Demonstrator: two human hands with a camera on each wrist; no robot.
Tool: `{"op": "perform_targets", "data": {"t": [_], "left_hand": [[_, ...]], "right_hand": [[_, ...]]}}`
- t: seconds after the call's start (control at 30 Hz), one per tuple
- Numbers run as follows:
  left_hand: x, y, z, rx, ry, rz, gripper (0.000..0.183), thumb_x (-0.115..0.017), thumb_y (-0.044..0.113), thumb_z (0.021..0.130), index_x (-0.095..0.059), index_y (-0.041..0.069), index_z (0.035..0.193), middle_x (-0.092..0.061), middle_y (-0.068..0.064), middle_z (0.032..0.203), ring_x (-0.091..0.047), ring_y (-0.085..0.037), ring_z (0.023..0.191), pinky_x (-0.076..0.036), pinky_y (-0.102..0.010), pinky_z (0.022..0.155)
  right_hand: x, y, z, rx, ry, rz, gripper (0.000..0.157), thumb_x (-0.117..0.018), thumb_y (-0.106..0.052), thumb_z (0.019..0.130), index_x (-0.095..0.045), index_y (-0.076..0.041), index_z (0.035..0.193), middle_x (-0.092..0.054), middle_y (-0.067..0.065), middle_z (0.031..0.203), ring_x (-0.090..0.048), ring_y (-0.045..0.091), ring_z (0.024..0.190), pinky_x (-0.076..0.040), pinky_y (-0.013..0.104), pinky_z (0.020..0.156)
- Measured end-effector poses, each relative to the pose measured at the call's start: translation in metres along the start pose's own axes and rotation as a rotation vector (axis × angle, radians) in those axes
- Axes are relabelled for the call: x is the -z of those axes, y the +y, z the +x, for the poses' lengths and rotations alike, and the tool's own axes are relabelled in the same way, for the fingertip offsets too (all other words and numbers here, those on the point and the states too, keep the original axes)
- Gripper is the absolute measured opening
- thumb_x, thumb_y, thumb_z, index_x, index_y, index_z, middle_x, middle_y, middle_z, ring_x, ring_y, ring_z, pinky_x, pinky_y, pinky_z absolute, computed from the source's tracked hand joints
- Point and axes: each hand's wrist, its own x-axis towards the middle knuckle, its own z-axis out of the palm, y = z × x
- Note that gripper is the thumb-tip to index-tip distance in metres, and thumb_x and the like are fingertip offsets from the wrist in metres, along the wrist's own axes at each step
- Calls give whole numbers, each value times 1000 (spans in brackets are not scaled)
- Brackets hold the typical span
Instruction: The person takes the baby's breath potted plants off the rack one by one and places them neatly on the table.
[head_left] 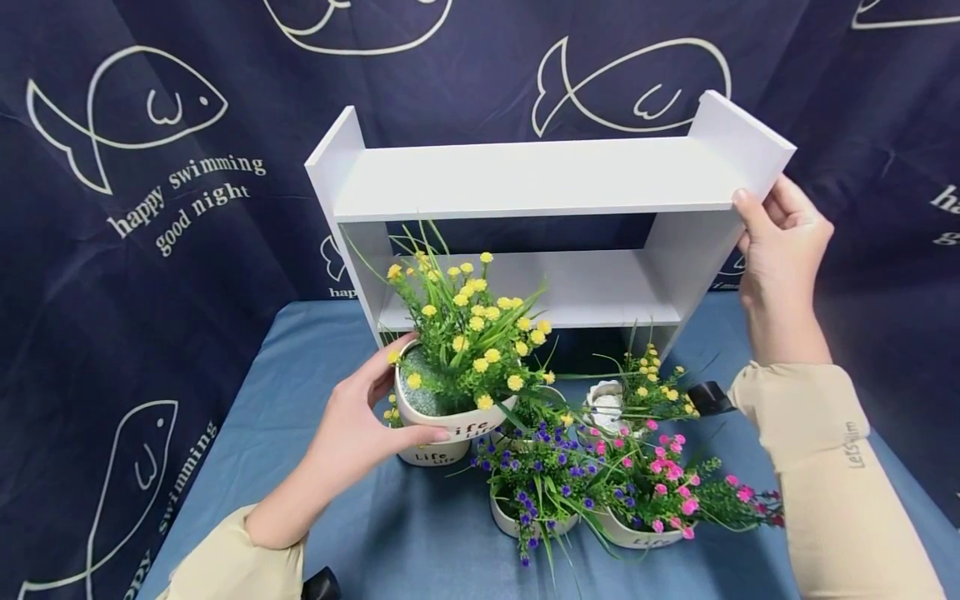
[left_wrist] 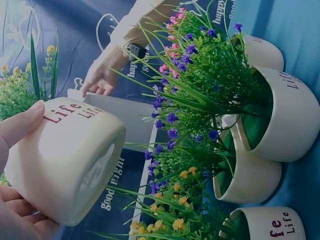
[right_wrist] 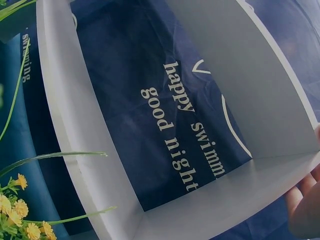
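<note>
My left hand grips a white flowerpot lettered "Life", with the thumb on its front and the fingers around its far side. Yellow artificial flowers and long green blades rise from this pot, which is lifted above other pots and tilted. My right hand holds the right side panel of a white shelf, thumb on the front edge and fingers behind. The shelf stands upright at the back of the table, its top and middle boards bare.
Below the lifted pot stands another "Life" pot. Pots with purple flowers, pink flowers and small yellow flowers crowd the blue tablecloth before the shelf. A dark curtain with fish drawings hangs behind.
</note>
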Motion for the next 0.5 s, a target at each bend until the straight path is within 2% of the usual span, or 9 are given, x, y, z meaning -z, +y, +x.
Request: {"op": "perform_targets", "data": {"t": [0.4,0.5], "left_hand": [[13,-3,-12,1,-67,45,96,-93,25,61,-46,16,144,-51,-5,145,-53,-23,130,-45,-33,108],[18,-4,-15,17,-84,60,95,-93,28,61,-46,20,144,-53,-2,144,-55,-21,128,-47,-26,106]], "right_hand": [[1,1,1,1,9,11,42,-70,13,79,-69,-1,119,-72,10,105,-66,20,92,-59,20,70],[1,1,1,3,9,15,41,-69,13,80,-69,0,119,-72,10,104,-66,20,91,-59,20,69]]}}
